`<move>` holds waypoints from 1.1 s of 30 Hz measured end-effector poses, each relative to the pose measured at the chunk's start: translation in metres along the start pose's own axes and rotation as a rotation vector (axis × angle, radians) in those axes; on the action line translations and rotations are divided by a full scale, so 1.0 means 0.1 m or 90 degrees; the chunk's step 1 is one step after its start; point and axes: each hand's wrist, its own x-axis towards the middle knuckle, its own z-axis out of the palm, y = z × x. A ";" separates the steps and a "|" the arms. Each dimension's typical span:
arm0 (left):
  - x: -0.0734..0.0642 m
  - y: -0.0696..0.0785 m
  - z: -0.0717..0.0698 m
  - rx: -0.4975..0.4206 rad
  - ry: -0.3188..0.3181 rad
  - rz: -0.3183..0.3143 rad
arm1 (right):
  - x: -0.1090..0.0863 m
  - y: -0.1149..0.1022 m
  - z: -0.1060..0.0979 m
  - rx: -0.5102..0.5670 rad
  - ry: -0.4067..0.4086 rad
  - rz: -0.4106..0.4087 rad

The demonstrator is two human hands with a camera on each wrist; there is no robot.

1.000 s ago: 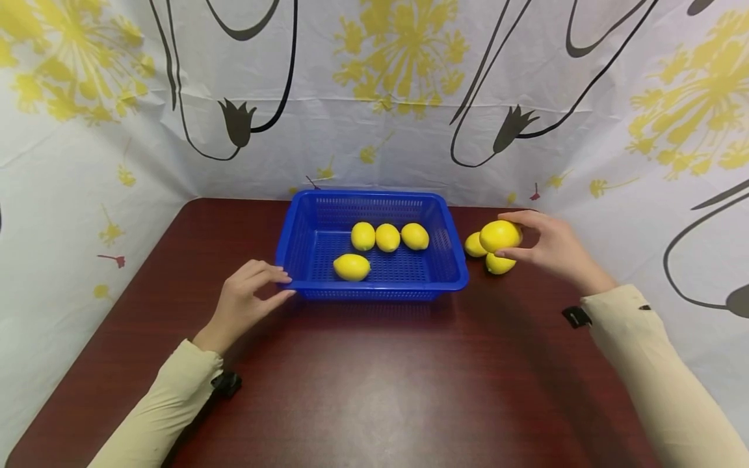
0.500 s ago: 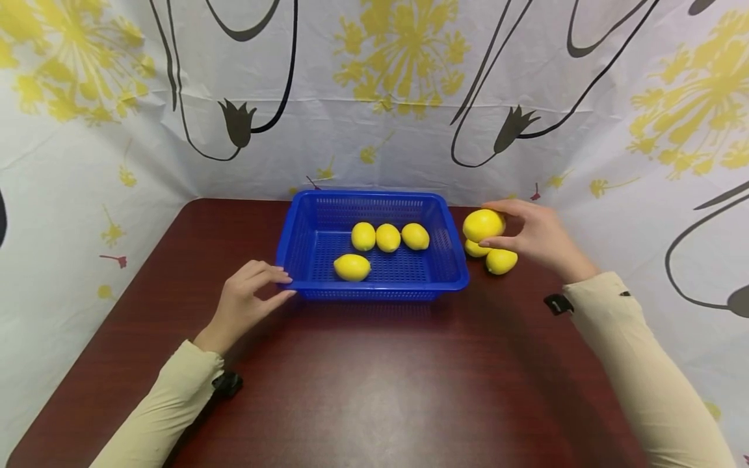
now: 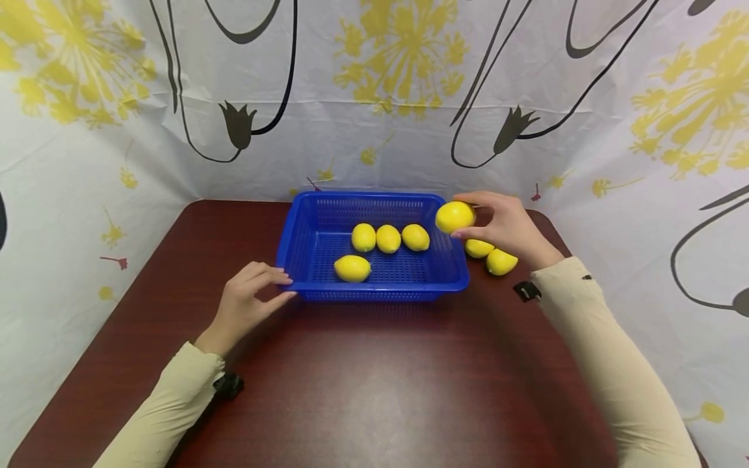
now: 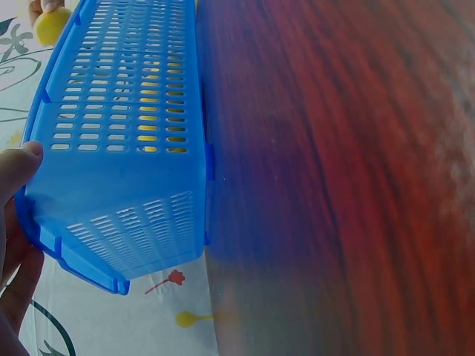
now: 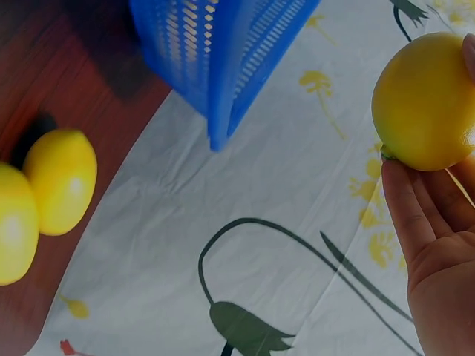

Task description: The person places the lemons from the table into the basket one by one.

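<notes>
My right hand pinches a yellow lemon between thumb and fingers, over the right rim of a blue plastic basket. In the right wrist view, that lemon is held up, apart from the basket. At the basket's front left corner, my left hand grips the rim. The left wrist view has its thumb on one side of the rim and fingers on the other. Inside the basket lie several lemons, one of them near the front and the others in a row behind.
Two more lemons rest on the dark red table just right of the basket, one in front of the other, which the right hand partly covers. A white patterned cloth hangs behind and at both sides of the table.
My right hand has carried its lemon leftward, from above the two table lemons to the basket's right rim. The left hand and the basket have stayed in place.
</notes>
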 end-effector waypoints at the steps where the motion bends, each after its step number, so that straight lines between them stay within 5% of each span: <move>1: 0.00 0.00 0.00 -0.001 0.000 0.000 | 0.02 -0.01 0.01 0.007 -0.003 -0.003; 18: -0.01 -0.02 0.02 -0.005 0.000 -0.005 | 0.40 -0.21 0.30 0.082 -0.056 -0.010; 33: -0.01 -0.01 0.01 -0.004 -0.004 -0.010 | 0.79 -0.46 0.46 0.070 -0.134 -0.007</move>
